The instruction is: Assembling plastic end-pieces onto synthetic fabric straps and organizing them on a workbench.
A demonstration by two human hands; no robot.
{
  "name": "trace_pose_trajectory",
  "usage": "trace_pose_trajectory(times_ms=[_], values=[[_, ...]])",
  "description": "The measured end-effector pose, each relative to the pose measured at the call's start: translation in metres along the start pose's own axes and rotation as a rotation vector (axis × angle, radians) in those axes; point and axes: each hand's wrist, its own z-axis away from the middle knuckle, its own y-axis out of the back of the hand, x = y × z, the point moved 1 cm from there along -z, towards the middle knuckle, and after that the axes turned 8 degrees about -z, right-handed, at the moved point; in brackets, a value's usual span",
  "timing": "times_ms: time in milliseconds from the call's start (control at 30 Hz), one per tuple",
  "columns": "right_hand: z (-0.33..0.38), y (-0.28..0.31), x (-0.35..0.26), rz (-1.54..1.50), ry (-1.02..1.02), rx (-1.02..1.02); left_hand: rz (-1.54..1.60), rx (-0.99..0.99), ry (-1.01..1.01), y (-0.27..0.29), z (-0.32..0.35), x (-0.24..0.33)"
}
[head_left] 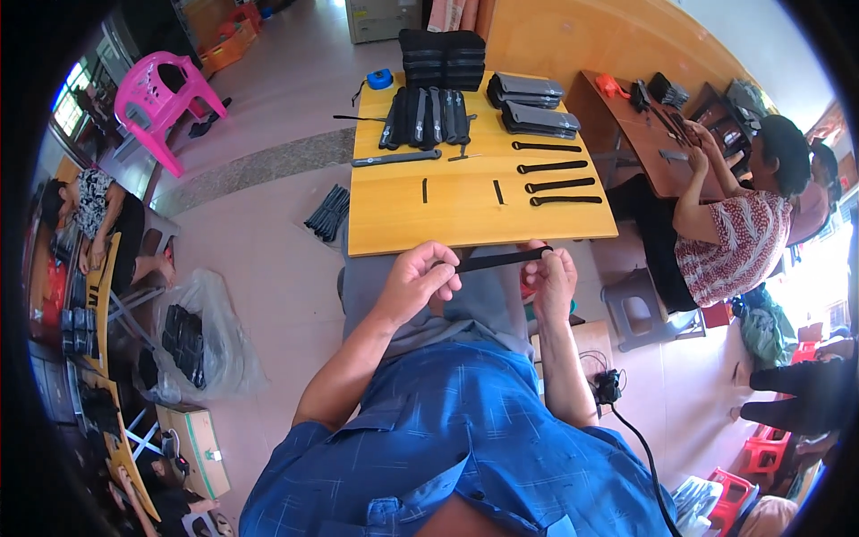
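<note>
My left hand (420, 276) and my right hand (551, 277) pinch the two ends of a black strap (501, 260), held level just in front of the near edge of a yellow wooden table (394, 224). On the table lie several finished black straps (553, 183) in a row at the right and two short black pieces (498, 191) in the middle. Black and grey pouches are stacked at the table's far end (528, 103).
A person in a patterned shirt (729, 246) sits at the right, working at a brown table (635, 125). A pink plastic chair (161, 94) stands far left. A clear bag of black parts (192, 340) and a cardboard box (201, 447) lie on the floor at my left.
</note>
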Motion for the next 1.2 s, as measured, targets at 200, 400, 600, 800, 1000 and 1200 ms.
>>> trace_pose_trajectory(times_ms=[200,400,600,800,1000,1200], values=[[-0.016,0.019,0.010,-0.212,-0.159,0.114,0.022,-0.104,0.018,-0.010,0.007,0.006],[-0.026,0.023,0.023,-0.377,-0.227,0.150,0.000,-0.069,0.037,-0.005,-0.004,-0.014],[-0.037,0.007,0.027,-0.274,-0.128,0.035,-0.082,0.193,0.008,0.005,-0.022,-0.015],[-0.065,-0.015,0.022,-0.018,-0.035,-0.026,0.092,0.388,0.119,0.036,-0.057,-0.016],[-0.123,-0.045,0.023,0.553,0.131,-0.123,-0.073,0.399,0.187,0.084,-0.102,-0.017],[-0.176,-0.059,0.029,1.027,0.232,-0.199,-0.429,0.421,0.228,0.110,-0.147,-0.023]])
